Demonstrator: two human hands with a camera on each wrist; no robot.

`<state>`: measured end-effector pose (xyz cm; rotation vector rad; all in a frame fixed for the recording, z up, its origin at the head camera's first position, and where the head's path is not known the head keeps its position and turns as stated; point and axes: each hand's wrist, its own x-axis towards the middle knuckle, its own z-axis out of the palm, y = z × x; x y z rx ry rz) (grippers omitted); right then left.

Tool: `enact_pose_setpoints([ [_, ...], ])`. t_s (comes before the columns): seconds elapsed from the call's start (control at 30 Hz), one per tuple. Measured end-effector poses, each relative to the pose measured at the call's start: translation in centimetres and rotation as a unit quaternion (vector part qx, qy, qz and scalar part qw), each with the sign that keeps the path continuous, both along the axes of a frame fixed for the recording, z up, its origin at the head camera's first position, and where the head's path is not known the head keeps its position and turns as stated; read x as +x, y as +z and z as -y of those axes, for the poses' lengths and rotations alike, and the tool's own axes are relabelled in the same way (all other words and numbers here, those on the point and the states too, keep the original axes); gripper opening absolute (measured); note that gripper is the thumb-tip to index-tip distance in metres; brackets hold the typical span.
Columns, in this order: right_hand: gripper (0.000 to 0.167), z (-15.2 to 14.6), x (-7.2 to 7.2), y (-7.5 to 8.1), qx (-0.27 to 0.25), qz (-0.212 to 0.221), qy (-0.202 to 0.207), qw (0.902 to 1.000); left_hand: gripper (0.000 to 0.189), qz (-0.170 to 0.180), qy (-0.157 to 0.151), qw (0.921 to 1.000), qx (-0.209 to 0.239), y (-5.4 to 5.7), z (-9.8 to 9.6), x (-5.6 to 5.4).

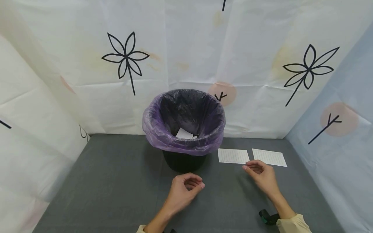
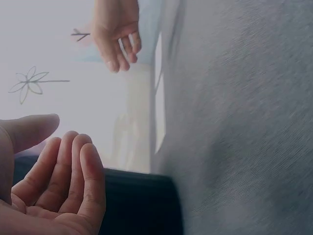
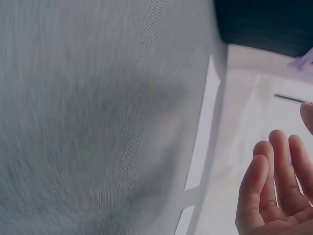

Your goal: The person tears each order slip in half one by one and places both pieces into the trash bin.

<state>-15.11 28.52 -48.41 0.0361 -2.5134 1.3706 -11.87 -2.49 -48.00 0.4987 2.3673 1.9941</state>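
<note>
A black bin (image 1: pixel 183 162) stands at the back middle of the table, lined with a purple bag (image 1: pixel 155 131) folded over its rim. White pieces of paper (image 1: pixel 184 133) lie inside it. Two lined white cards lie flat to its right: one (image 1: pixel 233 156) beside the bin, the other (image 1: pixel 270 157) farther right. Loosely curled and holding nothing, my left hand (image 1: pixel 183 192) hovers in front of the bin. My right hand (image 1: pixel 264 178) is also without a hold, its fingertips near the front edges of the cards. In the right wrist view its fingers (image 3: pixel 281 166) are relaxed, above the table.
The dark grey table (image 1: pixel 110 181) meets a white cloth wall (image 1: pixel 186 48) with flower drawings at the back. Similar cloth hangs at the left and right sides. A black device with a green mark (image 1: pixel 268 217) is on my right wrist.
</note>
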Motion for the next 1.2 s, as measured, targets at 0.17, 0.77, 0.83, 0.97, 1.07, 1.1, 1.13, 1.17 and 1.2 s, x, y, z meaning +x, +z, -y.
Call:
enact_pose_setpoints([
  [0.17, 0.037, -1.2, -2.1, -0.7, 0.067, 0.042, -0.016, 0.9967, 0.01, 0.004, -0.011, 0.9999, 0.005, -0.9, -1.2, 0.1],
  [0.77, 0.077, -1.3, -7.4, -3.0, 0.217, 0.073, 0.055, 0.9719, 0.027, 0.037, 0.008, 0.9991, -0.019, -3.8, -6.4, -2.2],
  [0.83, 0.078, -1.3, -7.4, -3.2, 0.232, 0.076, 0.06, 0.9679, 0.03, 0.028, 0.015, 0.9988, -0.037, -4.0, -7.0, -2.6],
  [0.97, 0.079, -1.2, -7.4, -3.5, 0.247, 0.08, 0.06, 0.9637, 0.041, 0.006, 0.026, 0.9961, -0.084, -4.2, -8.4, -3.6],
  [1.07, 0.078, -1.1, -7.3, -3.5, 0.25, 0.076, 0.058, 0.9634, 0.048, -0.007, 0.035, 0.9917, -0.124, -4.4, -9.5, -4.5],
  [1.1, 0.077, -1.1, -7.3, -3.5, 0.251, 0.077, 0.058, 0.9632, 0.051, -0.01, 0.037, 0.9899, -0.137, -4.5, -9.9, -4.8],
  [1.13, 0.077, -1.1, -7.3, -3.5, 0.252, 0.077, 0.058, 0.9629, 0.054, -0.011, 0.038, 0.988, -0.15, -4.6, -10.2, -5.2],
  [1.17, 0.077, -1.1, -7.2, -3.5, 0.253, 0.078, 0.057, 0.9626, 0.055, -0.012, 0.037, 0.9861, -0.162, -4.7, -10.5, -5.5],
  [1.2, 0.077, -1.1, -7.2, -3.5, 0.256, 0.079, 0.057, 0.9619, 0.057, -0.014, 0.037, 0.9835, -0.177, -4.9, -10.8, -5.8],
])
